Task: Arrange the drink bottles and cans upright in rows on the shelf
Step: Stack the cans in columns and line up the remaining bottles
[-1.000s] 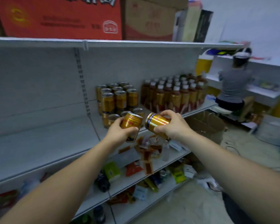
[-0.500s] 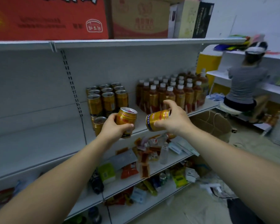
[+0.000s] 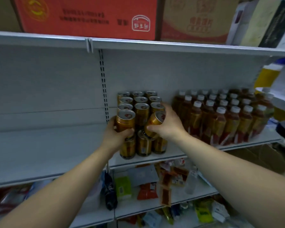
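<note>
Gripping 2 cans (image 3: 125, 120), left hand (image 3: 116, 137), right hand (image 3: 167, 124)

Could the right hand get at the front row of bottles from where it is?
Probably yes. The bottles stand just beside the right hand with open shelf edge in front, but that hand is full, gripping a tilted can.

The scene was dim and bluish, with even light and no hard shadows. Motion blur softened the cartons (image 3: 89, 15) at twelve o'clock and the bottles (image 3: 224, 119) at three. The shelf (image 3: 138, 45) edges bowed with wide-angle distortion.
</note>
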`<state>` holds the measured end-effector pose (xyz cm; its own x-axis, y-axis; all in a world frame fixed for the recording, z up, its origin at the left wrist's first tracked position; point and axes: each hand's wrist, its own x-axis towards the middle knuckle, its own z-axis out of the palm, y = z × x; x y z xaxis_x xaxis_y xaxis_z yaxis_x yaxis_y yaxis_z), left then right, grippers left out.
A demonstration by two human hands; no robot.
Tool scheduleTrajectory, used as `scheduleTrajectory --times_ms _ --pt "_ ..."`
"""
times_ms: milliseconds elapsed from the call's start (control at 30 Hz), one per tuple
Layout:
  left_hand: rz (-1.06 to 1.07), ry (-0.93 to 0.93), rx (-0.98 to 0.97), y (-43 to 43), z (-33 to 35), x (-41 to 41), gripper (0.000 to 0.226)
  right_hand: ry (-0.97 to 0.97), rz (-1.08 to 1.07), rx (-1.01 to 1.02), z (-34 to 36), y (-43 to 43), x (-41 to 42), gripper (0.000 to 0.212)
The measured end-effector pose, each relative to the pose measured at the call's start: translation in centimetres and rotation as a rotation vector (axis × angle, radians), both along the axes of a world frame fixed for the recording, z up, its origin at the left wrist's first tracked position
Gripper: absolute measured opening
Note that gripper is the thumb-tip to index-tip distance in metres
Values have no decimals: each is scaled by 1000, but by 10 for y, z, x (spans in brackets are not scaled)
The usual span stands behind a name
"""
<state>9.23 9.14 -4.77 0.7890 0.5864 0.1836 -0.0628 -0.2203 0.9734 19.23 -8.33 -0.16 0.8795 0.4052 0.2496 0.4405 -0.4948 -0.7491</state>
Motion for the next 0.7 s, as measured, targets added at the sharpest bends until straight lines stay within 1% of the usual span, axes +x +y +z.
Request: scheduleTrajectory --times_ms 133,300,433,633,700 --pt "-15 19 -44 6 -13 6 67 -41 47 -16 -11 22 11 106" --pt "-52 18 -11 3 -17 13 54 -49 129 -36 -16 27 15 101" --pt "-30 21 10 2 -22 14 58 -148 187 -107 -20 26 18 92" --pt "7 -41 0 -15 -29 17 58 -250 342 -295 -16 17 35 93" --pt "16 -64 -25 -22 -31 20 59 -260 383 -321 -14 15 41 92"
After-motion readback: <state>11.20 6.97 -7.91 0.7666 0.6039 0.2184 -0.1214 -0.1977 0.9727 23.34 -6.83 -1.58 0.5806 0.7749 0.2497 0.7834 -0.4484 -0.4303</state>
